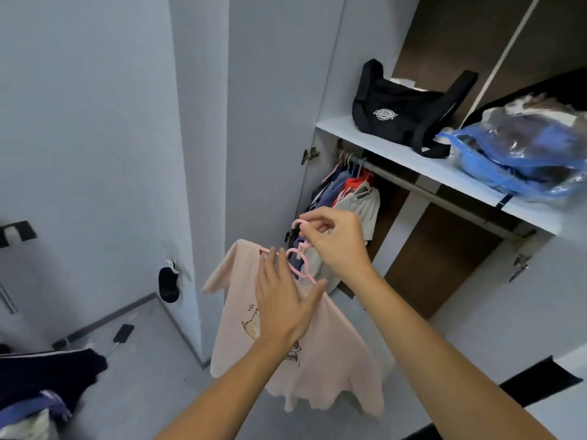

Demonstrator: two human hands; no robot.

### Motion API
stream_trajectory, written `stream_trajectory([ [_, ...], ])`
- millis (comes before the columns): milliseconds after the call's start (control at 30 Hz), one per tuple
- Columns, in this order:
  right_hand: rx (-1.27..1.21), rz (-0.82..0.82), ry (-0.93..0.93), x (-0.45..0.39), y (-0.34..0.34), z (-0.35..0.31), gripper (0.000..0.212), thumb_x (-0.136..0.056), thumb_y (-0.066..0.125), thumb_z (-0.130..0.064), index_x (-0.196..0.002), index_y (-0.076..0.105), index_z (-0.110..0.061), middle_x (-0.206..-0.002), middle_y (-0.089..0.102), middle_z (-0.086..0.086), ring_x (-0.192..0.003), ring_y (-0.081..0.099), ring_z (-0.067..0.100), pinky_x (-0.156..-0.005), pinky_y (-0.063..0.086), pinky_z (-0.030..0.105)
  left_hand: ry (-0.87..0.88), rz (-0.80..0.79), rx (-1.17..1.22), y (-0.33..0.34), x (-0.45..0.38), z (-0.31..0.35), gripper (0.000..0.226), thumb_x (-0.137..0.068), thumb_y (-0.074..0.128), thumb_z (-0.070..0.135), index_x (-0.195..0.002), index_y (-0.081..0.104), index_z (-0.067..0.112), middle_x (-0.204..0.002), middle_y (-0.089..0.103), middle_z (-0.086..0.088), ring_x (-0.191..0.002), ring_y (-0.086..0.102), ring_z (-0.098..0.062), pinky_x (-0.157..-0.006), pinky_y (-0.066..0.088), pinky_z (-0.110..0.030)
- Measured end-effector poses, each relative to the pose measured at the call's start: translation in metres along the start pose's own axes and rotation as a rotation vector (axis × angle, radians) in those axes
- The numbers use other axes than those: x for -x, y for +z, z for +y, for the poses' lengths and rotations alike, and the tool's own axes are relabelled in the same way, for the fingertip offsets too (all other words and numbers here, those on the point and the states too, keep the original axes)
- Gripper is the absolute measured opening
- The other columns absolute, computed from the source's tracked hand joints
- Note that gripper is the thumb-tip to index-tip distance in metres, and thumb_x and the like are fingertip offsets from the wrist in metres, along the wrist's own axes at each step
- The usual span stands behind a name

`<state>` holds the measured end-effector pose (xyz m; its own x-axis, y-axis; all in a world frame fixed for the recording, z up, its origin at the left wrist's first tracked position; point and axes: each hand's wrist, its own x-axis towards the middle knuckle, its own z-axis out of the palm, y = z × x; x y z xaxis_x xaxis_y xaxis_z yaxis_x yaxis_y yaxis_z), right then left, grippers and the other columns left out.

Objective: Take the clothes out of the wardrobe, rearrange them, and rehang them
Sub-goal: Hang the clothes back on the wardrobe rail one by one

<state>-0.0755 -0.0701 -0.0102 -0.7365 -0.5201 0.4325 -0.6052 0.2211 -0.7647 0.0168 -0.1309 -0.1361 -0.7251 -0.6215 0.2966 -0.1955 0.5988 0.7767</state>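
Observation:
A pale pink T-shirt (330, 354) with a cartoon print hangs on a pink plastic hanger (300, 249) in front of the open wardrobe. My right hand (336, 242) pinches the hanger's hook between thumb and fingers. My left hand (282, 296) lies flat with straight fingers against the shirt's collar area. Inside the wardrobe, several garments (349, 195) in blue, red and grey hang bunched at the left end of the metal rail (444, 198).
A black bag (397, 112) and a blue plastic storage bag (524, 154) sit on the white shelf (343, 130) above the rail. The wardrobe door (270, 106) stands open at left. Dark and blue clothes (41, 385) lie piled at the lower left.

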Motion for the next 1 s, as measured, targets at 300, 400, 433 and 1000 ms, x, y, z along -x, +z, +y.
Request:
stream_trajectory([
  [300,0.054,0.179,0.063,-0.046,-0.044,0.084,0.015,-0.089,0.078,-0.005,-0.103,0.081,-0.011,-0.084,0.076,-0.003,-0.078,0.072,0.010,-0.073,0.060,0.021,0.104,-0.273,0.069,0.076,-0.073,0.021,0.082,-0.088,0.039,0.060,-0.161,0.013,0.031,-0.167,0.019,0.010,-0.147,0.039,-0.021,-0.108,0.051,-0.051],
  [400,0.107,0.236,0.077,-0.058,-0.057,0.104,0.016,-0.088,0.078,-0.006,-0.103,0.081,-0.010,-0.081,0.075,-0.002,-0.076,0.069,0.011,-0.069,0.056,0.017,0.141,-0.343,0.096,0.095,-0.090,0.030,0.079,-0.090,0.040,0.052,-0.162,0.015,0.029,-0.165,0.027,0.008,-0.145,0.040,-0.017,-0.112,0.048,-0.039],
  [433,0.124,0.264,0.081,-0.062,-0.061,0.109,0.015,-0.088,0.078,-0.006,-0.102,0.082,-0.011,-0.080,0.074,-0.002,-0.074,0.069,0.012,-0.067,0.056,0.016,0.156,-0.382,0.096,0.101,-0.096,0.034,0.079,-0.091,0.042,0.050,-0.162,0.016,0.028,-0.164,0.030,0.008,-0.144,0.040,-0.015,-0.112,0.044,-0.032],
  [1000,0.328,0.567,0.329,-0.165,-0.062,0.190,0.014,-0.090,0.081,-0.016,-0.103,0.080,-0.022,-0.084,0.073,-0.008,-0.081,0.072,0.011,-0.079,0.062,0.027,0.561,-0.655,0.146,0.187,-0.261,0.009,0.083,-0.090,0.069,0.014,-0.160,0.026,0.030,-0.148,0.047,0.011,-0.130,0.052,-0.008,-0.106,0.052,-0.034],
])
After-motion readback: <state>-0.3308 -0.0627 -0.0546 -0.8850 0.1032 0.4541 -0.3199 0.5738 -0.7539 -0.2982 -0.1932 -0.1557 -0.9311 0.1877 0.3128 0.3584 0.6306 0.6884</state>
